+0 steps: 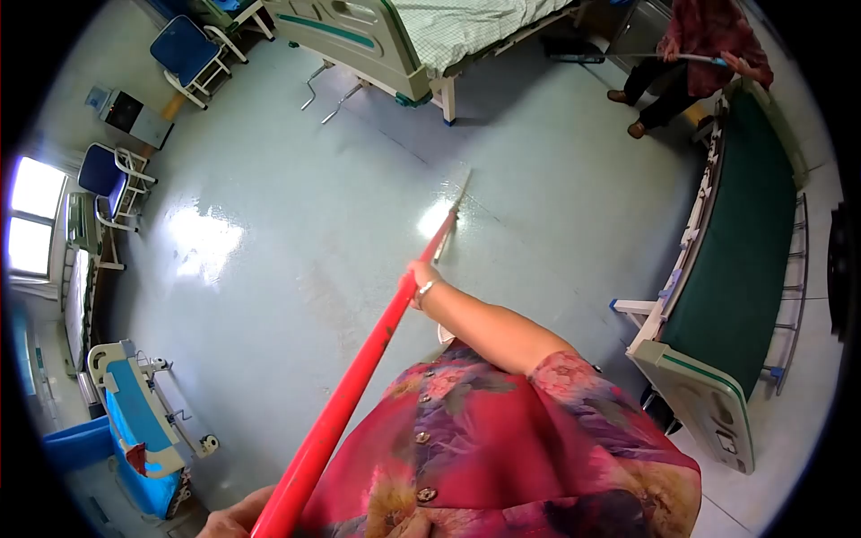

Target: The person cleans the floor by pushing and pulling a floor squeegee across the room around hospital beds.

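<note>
A long red pole [359, 380] runs from the bottom edge up to the middle of the floor. Its far end carries a narrow pale head [464, 186] on the shiny floor; whether that is a mop or a squeegee I cannot tell. My right hand [421, 282], with a silvery bracelet at the wrist, is closed around the pole partway along. Low in the picture my left hand [238, 516] grips the pole's near end, partly cut off by the frame edge. Behind the pole shows my flowered red shirt [502, 448].
A bed [368, 40] with crank handles stands ahead; a green-topped bed [740, 233] lines the right. Chairs [186, 51], a water dispenser [134, 117] and a blue-panelled bed [139, 403] are at left. At upper right another person [708, 45] holds a mop [574, 56]. The floor [296, 206] reflects light.
</note>
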`<state>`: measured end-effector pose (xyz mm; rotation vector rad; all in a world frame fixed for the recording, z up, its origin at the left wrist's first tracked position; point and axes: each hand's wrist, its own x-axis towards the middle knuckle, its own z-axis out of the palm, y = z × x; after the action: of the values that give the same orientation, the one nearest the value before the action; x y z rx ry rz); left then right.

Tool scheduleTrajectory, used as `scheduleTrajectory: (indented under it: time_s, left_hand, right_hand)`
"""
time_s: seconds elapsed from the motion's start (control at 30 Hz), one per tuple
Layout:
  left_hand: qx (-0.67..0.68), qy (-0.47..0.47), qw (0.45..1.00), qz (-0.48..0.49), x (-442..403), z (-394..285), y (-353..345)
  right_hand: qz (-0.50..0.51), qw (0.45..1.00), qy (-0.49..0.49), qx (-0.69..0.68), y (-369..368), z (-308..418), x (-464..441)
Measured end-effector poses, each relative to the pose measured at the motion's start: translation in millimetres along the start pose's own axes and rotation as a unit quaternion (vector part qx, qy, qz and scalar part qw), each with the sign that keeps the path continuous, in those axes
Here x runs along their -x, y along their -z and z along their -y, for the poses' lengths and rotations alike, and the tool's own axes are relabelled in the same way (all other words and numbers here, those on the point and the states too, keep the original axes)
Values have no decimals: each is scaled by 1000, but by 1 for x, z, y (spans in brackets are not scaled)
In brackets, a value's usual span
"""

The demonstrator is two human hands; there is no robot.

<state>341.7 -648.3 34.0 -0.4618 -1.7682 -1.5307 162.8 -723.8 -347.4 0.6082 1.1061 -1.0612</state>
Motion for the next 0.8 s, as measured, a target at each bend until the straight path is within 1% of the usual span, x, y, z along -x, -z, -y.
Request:
scheduleTrajectory:
  time_s: [0.03, 0.07, 0.1, 0.13, 0.17, 0.2, 0.23, 0.3, 0.33, 0.37, 0.43, 0.5, 0.53, 0.57, 0.63, 0.67, 0.73, 0.77, 0.8]
  left_hand:
    - [20, -25, 999, 17, 4, 1, 6]
    - [42, -49, 997, 34, 8, 2, 11]
    - [49, -52, 997, 34, 12, 4, 13]
    - [35, -39, 999, -9, 15, 8, 15]
    - [24, -25, 998, -50, 15, 11, 18]
    - [46, 24, 998, -36, 17, 13, 26]
    - [17, 7, 998, -57, 23, 22, 30]
    - [29, -21, 970, -242, 21, 33, 17]
    - [65, -1, 962, -267, 24, 30, 26]
    - [52, 1, 957, -284, 27, 33, 27]
    - [45, -7, 958, -283, 18, 49, 29]
    - [10, 23, 956, -291, -4, 74, 19]
    - [-1, 50, 944, -325, -19, 87, 9]
    - [22, 45, 955, -293, -29, 106, 9]
    - [48, 73, 971, -223, -58, 138, 6]
    - [68, 75, 974, -203, -70, 157, 7]
    - [110, 85, 974, -177, -96, 193, 9]
    - [139, 87, 974, -158, -111, 211, 13]
    - [169, 99, 968, -158, -129, 229, 9]
  right_hand:
    - [-13, 1000, 20, -20, 9, 2, 4]
    - [0, 999, 36, -39, 23, 7, 0]
    - [13, 997, 52, -61, 39, 15, -3]
    - [-1, 996, 66, -61, 50, 28, 10]
    - [-6, 990, 80, -116, 63, 39, 14]
    - [-9, 988, 96, -118, 80, 51, 19]
    - [-14, 986, 111, -122, 96, 63, 27]
    - [-10, 972, 122, -203, 139, 86, 19]
    - [-38, 957, 154, -243, 142, 93, 46]
    - [-47, 952, 161, -255, 161, 100, 46]
    - [2, 937, 184, -298, 207, 114, 33]
    - [8, 925, 172, -338, 245, 130, 29]
    - [19, 914, 190, -358, 260, 137, 33]
    - [31, 901, 208, -379, 273, 144, 36]
    - [-29, 855, 257, -449, 277, 163, 66]
    - [-50, 851, 267, -450, 291, 172, 66]
    - [-55, 843, 267, -463, 314, 191, 69]
    - [-56, 838, 271, -470, 325, 204, 70]
    - [-36, 826, 275, -491, 339, 214, 70]
